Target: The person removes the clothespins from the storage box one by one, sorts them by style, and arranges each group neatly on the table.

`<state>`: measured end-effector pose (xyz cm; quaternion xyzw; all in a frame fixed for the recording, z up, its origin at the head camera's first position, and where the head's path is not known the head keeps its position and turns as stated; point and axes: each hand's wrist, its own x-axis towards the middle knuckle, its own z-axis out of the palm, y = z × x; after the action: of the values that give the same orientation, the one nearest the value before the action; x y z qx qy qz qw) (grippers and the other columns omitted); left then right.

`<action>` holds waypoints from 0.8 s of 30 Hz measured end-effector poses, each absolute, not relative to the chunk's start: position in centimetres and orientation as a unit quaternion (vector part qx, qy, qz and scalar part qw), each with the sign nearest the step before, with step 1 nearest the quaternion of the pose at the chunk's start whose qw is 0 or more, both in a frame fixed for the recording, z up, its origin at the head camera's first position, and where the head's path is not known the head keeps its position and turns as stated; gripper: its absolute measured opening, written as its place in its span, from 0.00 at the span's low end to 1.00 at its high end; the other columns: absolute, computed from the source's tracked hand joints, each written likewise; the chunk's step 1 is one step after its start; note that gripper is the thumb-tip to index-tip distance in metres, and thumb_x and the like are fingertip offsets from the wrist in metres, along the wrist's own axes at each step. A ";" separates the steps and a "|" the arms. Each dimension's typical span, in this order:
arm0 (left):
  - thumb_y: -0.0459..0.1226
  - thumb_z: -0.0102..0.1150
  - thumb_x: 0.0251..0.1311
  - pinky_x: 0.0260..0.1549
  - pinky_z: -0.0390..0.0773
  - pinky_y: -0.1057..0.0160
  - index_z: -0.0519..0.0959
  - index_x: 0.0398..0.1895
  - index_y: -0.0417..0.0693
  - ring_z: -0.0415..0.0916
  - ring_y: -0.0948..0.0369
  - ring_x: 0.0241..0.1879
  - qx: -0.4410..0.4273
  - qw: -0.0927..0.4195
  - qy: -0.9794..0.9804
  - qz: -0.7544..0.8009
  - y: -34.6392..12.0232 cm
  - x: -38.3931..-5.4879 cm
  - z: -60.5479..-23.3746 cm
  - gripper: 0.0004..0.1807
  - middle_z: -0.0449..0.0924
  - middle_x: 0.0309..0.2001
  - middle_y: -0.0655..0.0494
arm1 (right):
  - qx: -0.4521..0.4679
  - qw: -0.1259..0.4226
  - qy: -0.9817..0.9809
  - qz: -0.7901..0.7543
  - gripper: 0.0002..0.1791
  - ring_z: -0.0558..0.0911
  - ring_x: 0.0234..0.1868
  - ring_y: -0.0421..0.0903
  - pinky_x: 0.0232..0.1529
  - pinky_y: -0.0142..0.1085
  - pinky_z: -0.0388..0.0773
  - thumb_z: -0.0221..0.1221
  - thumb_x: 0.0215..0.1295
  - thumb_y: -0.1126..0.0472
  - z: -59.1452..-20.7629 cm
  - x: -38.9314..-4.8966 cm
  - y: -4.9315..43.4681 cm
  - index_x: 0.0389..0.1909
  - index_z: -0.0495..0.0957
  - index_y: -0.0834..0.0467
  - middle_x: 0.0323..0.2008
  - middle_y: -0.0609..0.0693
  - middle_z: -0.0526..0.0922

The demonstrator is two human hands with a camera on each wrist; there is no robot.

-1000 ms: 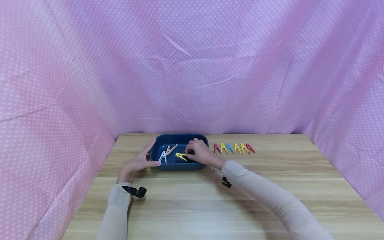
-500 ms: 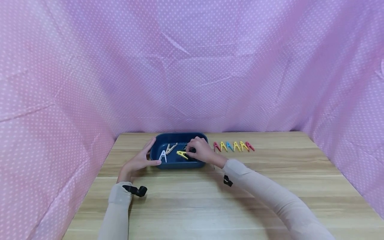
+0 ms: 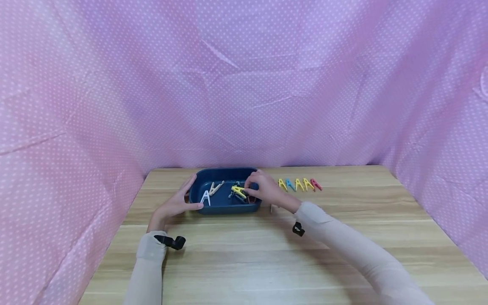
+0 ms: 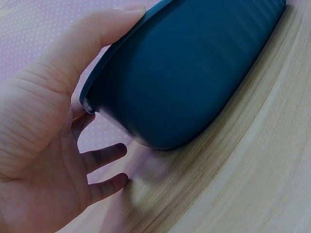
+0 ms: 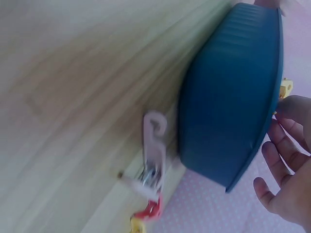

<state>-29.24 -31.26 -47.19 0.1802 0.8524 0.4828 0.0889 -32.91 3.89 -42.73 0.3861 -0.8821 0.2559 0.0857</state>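
Note:
A dark blue plastic tub [image 3: 225, 210] stands near the table's far edge. My left hand [image 3: 177, 205] holds its left end, thumb on the near rim and fingers spread round the far corner; the left wrist view shows the thumb [image 4: 112, 26] against the rim. Over the tub's right part, my right hand [image 3: 264, 189] pinches a yellow clothespin [image 3: 238, 191] between thumb and fingertips. Below it lie dark clips, partly hidden. A white clothespin [image 3: 206, 198] and a cream clothespin [image 3: 215, 188] lie in the tub's left half.
Right of the tub runs a row of clothespins, including a blue one [image 3: 290, 184] and a red one [image 3: 315, 184] at its end. A pale hooked clip [image 5: 154, 158] lies close beside the tub's right end. Pink dotted cloth [image 3: 244, 84] hangs behind the table.
My right hand has shifted right with the yellow clothespin, uncovering dark clips in the tub and now hiding the red clothespin at the row's left end. The left hand stays on the tub.

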 end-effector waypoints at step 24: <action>0.41 0.70 0.63 0.75 0.47 0.33 0.35 0.84 0.55 0.33 0.39 0.81 0.183 0.093 0.844 0.496 -31.3 -28.9 -47.1 0.60 0.26 0.84 0.48 | 0.301 0.131 -0.898 0.292 0.04 0.80 0.39 0.55 0.48 0.45 0.69 0.68 0.60 0.69 -41.9 -34.6 16.8 0.28 0.84 0.59 0.31 0.53 0.87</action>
<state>-28.94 -31.29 -47.09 0.1827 0.8439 0.4958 0.0928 -34.65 16.84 -41.90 0.3014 -0.8982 0.2919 0.1310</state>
